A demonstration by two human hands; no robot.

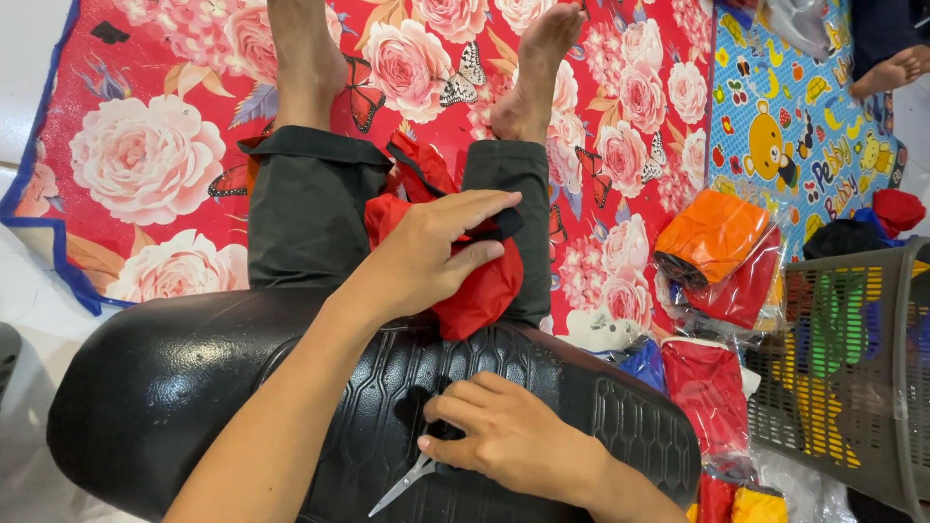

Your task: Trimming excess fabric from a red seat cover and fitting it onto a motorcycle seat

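My left hand (426,254) presses down on a bundle of red cloth with black trim (480,291) that lies across my lap, between my knees. My right hand (504,436) rests on a black textured mat (194,378) draped over my thighs and holds a small pair of scissors (407,484), blades pointing to the lower left. My bare feet stretch out over a red floral mat (145,155).
At right lie plastic-wrapped cloth items in orange (712,237), red (707,387) and blue. A grey mesh basket (852,378) stands at the right edge. A blue cartoon-print mat (785,107) lies beyond, with another person's foot (891,70) on it.
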